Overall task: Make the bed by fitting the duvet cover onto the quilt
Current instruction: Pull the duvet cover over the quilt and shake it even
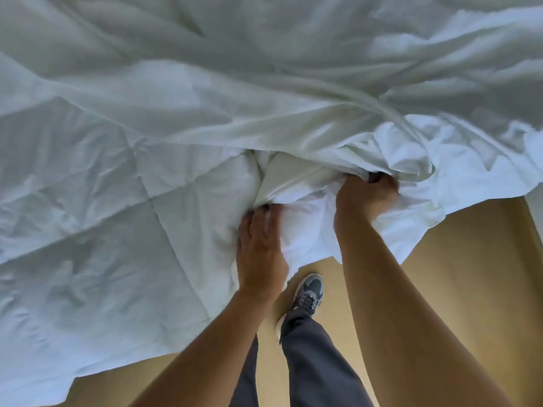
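A white stitched quilt (pixel 97 207) spreads over the bed at the left and hangs off its near edge. A smooth white duvet cover (pixel 264 113) lies rumpled across the top and right, its edge bunched above my hands. My left hand (pixel 260 248) presses down on a gathered fold of the quilt, fingers curled into the cloth. My right hand (pixel 365 196) is clenched on the cover's bunched edge, fingertips hidden in the fabric.
A tan floor (pixel 458 274) shows below and to the right of the hanging bedding. My grey trouser legs and a grey sneaker (pixel 308 292) stand just in front of the bed edge.
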### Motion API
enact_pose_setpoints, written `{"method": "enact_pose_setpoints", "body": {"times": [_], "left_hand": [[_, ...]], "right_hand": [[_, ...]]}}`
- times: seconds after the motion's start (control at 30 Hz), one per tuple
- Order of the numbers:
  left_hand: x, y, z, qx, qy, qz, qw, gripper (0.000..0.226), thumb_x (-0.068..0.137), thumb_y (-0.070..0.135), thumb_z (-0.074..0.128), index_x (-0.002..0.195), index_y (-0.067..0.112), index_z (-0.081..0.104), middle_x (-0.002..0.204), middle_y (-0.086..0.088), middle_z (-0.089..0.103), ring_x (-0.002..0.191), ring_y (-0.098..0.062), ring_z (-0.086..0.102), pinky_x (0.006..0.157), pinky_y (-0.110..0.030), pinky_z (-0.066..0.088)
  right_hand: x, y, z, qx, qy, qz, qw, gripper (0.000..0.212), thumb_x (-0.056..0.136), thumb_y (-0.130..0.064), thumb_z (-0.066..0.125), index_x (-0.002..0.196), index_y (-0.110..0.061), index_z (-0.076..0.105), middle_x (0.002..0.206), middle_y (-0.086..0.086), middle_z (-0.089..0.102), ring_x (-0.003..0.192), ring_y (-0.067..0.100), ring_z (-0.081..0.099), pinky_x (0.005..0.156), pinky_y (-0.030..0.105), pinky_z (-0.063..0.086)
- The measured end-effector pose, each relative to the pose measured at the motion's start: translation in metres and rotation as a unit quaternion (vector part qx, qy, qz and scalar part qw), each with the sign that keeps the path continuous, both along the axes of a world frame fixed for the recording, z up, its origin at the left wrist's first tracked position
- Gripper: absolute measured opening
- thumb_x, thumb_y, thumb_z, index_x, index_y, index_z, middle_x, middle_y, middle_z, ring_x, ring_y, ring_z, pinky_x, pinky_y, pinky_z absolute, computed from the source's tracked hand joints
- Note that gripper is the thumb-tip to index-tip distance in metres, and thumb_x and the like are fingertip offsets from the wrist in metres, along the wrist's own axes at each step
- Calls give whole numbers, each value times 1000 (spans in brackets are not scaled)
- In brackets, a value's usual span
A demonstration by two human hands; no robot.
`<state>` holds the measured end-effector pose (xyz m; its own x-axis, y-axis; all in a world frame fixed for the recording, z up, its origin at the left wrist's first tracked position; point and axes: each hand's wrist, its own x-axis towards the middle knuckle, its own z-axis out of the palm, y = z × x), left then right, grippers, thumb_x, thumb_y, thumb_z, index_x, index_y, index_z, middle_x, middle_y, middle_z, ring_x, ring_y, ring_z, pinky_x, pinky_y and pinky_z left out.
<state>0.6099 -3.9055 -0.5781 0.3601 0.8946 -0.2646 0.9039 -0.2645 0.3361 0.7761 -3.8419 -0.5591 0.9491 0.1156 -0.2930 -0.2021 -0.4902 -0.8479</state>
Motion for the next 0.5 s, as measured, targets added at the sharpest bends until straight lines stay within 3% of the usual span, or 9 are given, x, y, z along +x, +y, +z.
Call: {"method": "enact_pose_setpoints", "body": {"times": [0.07,0.13,0.2,0.27,0.3,0.37,0.43,0.5], "left_hand": [[-23,67,0,-44,-87,-15,995,69,68,-3,67,134,14,62,124,-12,66,115,-38,58,98,-46,49],[-50,136,25,-56,-101,-64,991,50,73,11,63,121,15,72,113,-14,72,107,-38,66,90,-46,53],[-71,208,39,45,-36,-116,992,46,76,26,52,114,16,75,112,-16,72,108,-40,65,91,-48,52],[-73,272,51,184,63,-111,975,43,77,22,54,115,9,71,121,-22,63,115,-45,56,98,-54,43],[-64,283,55,217,101,-71,968,41,81,17,55,119,4,66,128,-27,55,119,-47,50,99,-56,38],[-38,264,58,204,99,-18,974,38,87,13,51,123,4,60,132,-29,49,116,-47,49,96,-54,39],[-24,213,50,160,-2,-58,985,40,83,14,47,120,11,63,123,-21,57,105,-43,55,87,-50,45],[-26,170,32,68,-79,-121,987,56,77,18,60,132,11,60,135,-15,58,111,-39,57,93,-46,44]], "right_hand": [[8,-7,-2,-33,-47,69,996,25,71,6,58,89,-12,60,81,-9,60,79,12,60,85,31,54],[16,-13,-4,-108,-33,199,974,27,76,-1,66,101,-9,62,97,0,64,98,20,61,97,34,51],[24,-13,-1,-226,5,341,912,23,83,-14,69,104,-9,62,108,15,63,113,32,57,98,39,48],[24,-3,9,-318,3,444,837,17,87,-13,63,103,-10,60,100,13,61,110,37,58,82,35,44],[21,7,15,-338,-5,485,806,24,88,-10,60,112,-9,60,102,14,60,111,37,58,82,33,41],[12,27,28,-381,-13,557,738,29,94,-10,55,122,-3,57,118,19,61,116,38,56,84,32,39],[3,39,37,-407,-31,607,682,20,99,-13,50,104,4,60,107,21,60,114,38,55,80,30,35],[0,41,37,-370,-57,598,709,13,95,-7,54,85,-1,57,86,18,56,97,35,55,71,21,26]]}}
